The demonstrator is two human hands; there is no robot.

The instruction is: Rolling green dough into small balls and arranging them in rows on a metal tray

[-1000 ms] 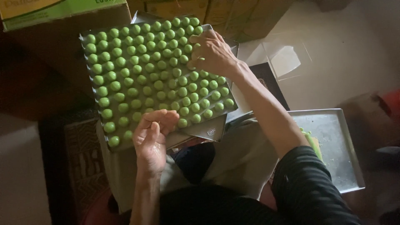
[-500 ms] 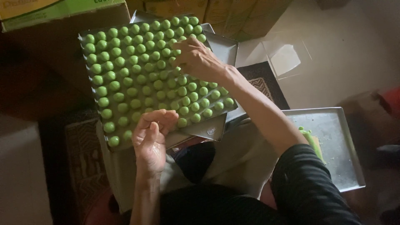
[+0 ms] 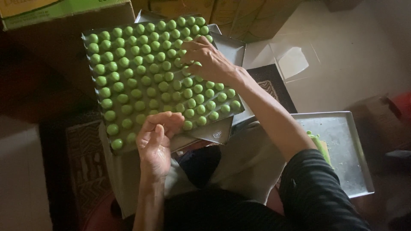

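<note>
Dim indoor light comes from the upper right, where the pale floor (image 3: 351, 55) glares. The left side and bottom corners sink into shadow. The picture is slightly soft and grainy.

Left hand (image 3: 156, 141) cupped palm-up, right hand (image 3: 209, 60) reaching forward, fingers seemingly curled.

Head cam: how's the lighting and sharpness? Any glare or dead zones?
Head view: dim and soft overall, uneven light. Pale floor at upper right is brightest, with a glare patch; left edge sinks into near-black shadow. Green balls on the tray read clearly; left hand and right hand are slightly soft.
</note>
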